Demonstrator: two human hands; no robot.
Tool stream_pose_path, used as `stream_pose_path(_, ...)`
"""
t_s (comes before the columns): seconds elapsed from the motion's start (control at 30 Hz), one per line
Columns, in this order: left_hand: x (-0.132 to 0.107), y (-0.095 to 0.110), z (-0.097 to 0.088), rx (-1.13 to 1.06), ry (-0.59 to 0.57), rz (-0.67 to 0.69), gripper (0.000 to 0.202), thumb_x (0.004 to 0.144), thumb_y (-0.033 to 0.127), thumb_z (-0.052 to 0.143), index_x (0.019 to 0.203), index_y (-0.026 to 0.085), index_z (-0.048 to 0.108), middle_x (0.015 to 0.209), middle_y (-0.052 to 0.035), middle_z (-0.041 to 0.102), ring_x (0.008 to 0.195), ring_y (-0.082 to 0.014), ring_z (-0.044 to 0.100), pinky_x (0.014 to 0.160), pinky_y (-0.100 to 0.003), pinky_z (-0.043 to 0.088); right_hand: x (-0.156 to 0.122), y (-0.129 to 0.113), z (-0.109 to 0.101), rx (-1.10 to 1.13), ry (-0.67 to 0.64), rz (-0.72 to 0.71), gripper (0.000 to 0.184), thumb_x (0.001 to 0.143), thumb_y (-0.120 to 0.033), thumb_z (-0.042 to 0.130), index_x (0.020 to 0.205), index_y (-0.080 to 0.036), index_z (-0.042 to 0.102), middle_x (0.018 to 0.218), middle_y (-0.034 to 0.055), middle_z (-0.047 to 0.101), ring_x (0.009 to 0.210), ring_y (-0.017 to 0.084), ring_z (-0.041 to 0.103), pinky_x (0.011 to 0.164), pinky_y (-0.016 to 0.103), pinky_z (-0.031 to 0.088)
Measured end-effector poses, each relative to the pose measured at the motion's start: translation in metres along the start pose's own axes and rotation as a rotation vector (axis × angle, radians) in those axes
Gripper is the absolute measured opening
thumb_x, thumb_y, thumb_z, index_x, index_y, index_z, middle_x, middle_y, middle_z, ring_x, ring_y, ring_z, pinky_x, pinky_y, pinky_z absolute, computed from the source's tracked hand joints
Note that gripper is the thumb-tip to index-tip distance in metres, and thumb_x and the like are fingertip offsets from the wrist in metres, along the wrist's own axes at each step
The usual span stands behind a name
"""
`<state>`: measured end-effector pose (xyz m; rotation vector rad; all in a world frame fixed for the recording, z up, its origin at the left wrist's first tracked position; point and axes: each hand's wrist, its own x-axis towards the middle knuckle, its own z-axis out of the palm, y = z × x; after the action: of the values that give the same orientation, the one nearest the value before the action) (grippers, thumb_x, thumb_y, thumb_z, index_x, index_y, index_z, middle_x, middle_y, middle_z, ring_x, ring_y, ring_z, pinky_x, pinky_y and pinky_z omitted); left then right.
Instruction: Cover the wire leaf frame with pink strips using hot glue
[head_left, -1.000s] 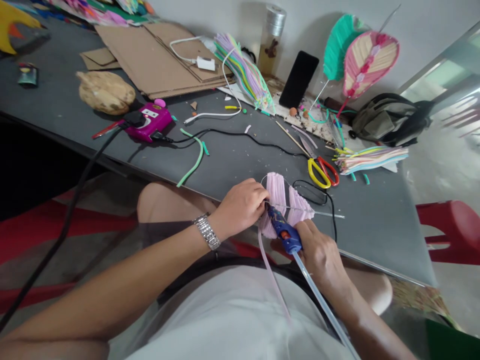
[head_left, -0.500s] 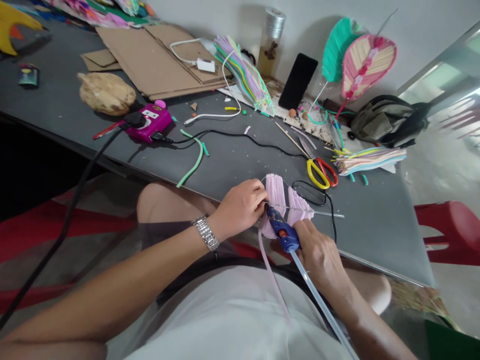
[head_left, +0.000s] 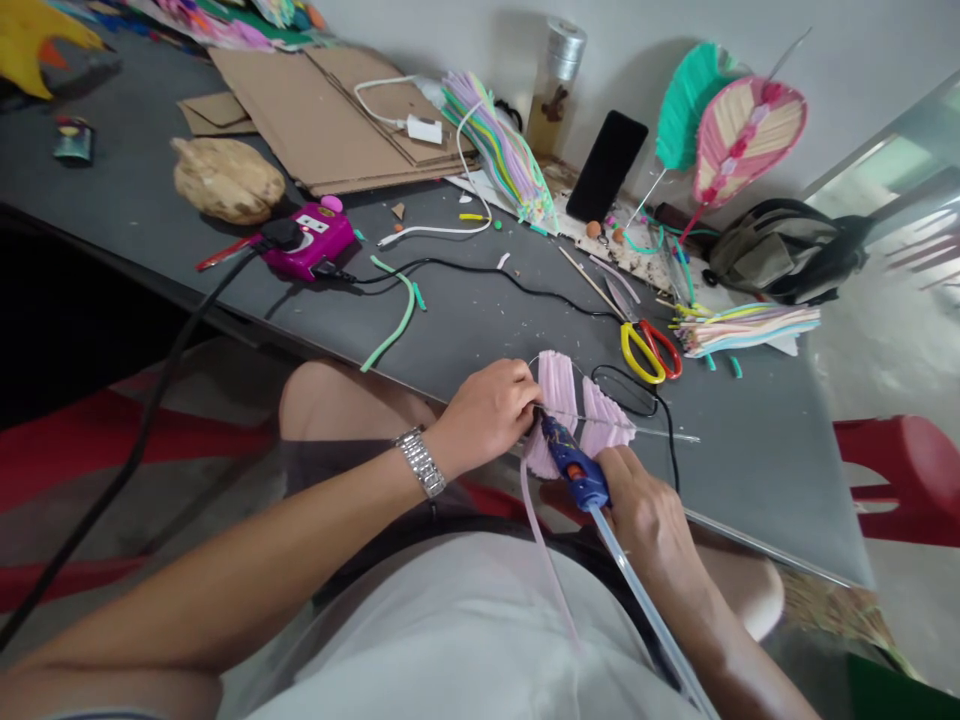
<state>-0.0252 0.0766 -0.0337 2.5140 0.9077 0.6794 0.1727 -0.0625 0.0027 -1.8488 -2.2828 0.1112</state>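
Note:
My right hand (head_left: pixel 645 500) is wrapped round a blue hot glue gun (head_left: pixel 574 467), a long clear glue stick (head_left: pixel 645 600) running out of its back end. The nozzle points up and left, close by the fingertips of my left hand (head_left: pixel 495 405). Those fingertips are pinched at the left end of a pink leaf-shaped piece (head_left: pixel 556 380), made of pipe cleaner rows on a wire frame. A wire stem (head_left: pixel 675 435) sticks out to its right. One loose pink strip (head_left: pixel 536 520) hangs from the piece down over my shirt.
Yellow and red scissors (head_left: pixel 649 352) lie beyond the pink piece. A black cord (head_left: pixel 517 288) crosses the grey table to a magenta power socket (head_left: pixel 311 240). Pipe cleaner bundles (head_left: pixel 499 145), cardboard (head_left: pixel 337 120), a phone (head_left: pixel 607 165) and two finished leaf shapes (head_left: pixel 750 140) are along the back.
The whole view has shifted slightly, so things appear a little further right. Both hands keep the same hold, with the glue gun's nozzle still by the left fingertips.

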Motion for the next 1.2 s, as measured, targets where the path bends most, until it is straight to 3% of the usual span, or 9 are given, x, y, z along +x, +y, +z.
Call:
stream_pose_path(0.1, 0.001, -0.001, 0.002, -0.042, 0.018, -0.024, 0.020, 0.088, 0.008, 0.058, 0.089, 0.018, 0.075, 0.094, -0.0072, 0.067, 0.087, -0.0209, 0.062, 0.078, -0.034, 0.049, -0.002, 0.003, -0.003, 0.114, 0.000, 0.047, 0.010, 0.097, -0.024, 0.050, 0.087, -0.023, 0.048, 0.079, 0.0021, 0.056, 0.061, 0.016, 0.053, 0.054, 0.027, 0.034)
stream_pose_path(0.2, 0.002, -0.002, 0.001, -0.084, 0.032, -0.042, 0.020, 0.085, 0.006, 0.060, 0.086, 0.019, 0.075, 0.092, -0.0060, 0.067, 0.086, -0.0203, 0.063, 0.077, -0.033, 0.050, -0.006, 0.006, -0.001, 0.342, 0.080, 0.132, 0.015, 0.096, -0.031, 0.056, 0.085, -0.022, 0.055, 0.078, 0.0020, 0.061, 0.065, 0.016, 0.059, 0.057, 0.027, 0.042)
stream_pose_path(0.37, 0.003, -0.002, 0.001, -0.109, 0.045, -0.068, 0.019, 0.084, 0.005, 0.061, 0.085, 0.019, 0.074, 0.091, -0.0053, 0.069, 0.085, -0.0195, 0.065, 0.078, -0.033, 0.051, -0.004, 0.007, 0.007, 0.780, 0.304, 0.542, 0.027, 0.086, -0.045, 0.073, 0.090, -0.020, 0.067, 0.060, -0.0025, 0.060, 0.050, 0.014, 0.055, 0.046, 0.026, 0.044)
stream_pose_path(0.47, 0.003, -0.003, 0.001, -0.114, 0.044, -0.074, 0.014, 0.084, 0.007, 0.063, 0.084, 0.018, 0.072, 0.091, -0.0056, 0.069, 0.084, -0.0200, 0.065, 0.078, -0.034, 0.051, 0.010, 0.004, 0.009, 0.996, 0.336, 0.645, 0.037, 0.082, -0.051, 0.076, 0.095, -0.017, 0.070, 0.056, -0.0027, 0.060, 0.045, 0.012, 0.051, 0.042, 0.026, 0.041)
stream_pose_path(0.77, 0.003, -0.001, 0.002, -0.124, 0.057, -0.089, 0.016, 0.080, 0.003, 0.062, 0.082, 0.017, 0.070, 0.090, -0.0057, 0.068, 0.085, -0.0207, 0.065, 0.077, -0.034, 0.051, 0.041, -0.006, 0.026, 1.008, 0.363, 0.643, 0.044, 0.078, -0.056, 0.076, 0.098, -0.016, 0.073, 0.085, 0.0086, 0.077, 0.056, 0.015, 0.059, 0.051, 0.030, 0.049)
stream_pose_path(1.03, 0.002, 0.001, 0.002, -0.113, 0.053, -0.075, 0.015, 0.081, 0.005, 0.059, 0.081, 0.017, 0.068, 0.089, -0.0067, 0.066, 0.085, -0.0211, 0.063, 0.078, -0.035, 0.051, 0.037, -0.007, 0.031, 0.963, 0.344, 0.542, 0.034, 0.087, -0.049, 0.070, 0.099, -0.018, 0.074, 0.095, 0.0094, 0.077, 0.069, 0.018, 0.066, 0.058, 0.030, 0.053)
stream_pose_path(1.2, 0.002, 0.001, 0.002, -0.117, 0.050, -0.079, 0.011, 0.084, 0.010, 0.060, 0.085, 0.016, 0.070, 0.092, -0.0075, 0.066, 0.084, -0.0204, 0.063, 0.076, -0.034, 0.051, 0.039, -0.009, 0.039, 0.923, 0.350, 0.481, 0.030, 0.091, -0.046, 0.067, 0.106, -0.020, 0.072, 0.104, 0.0087, 0.076, 0.082, 0.021, 0.071, 0.075, 0.035, 0.058)
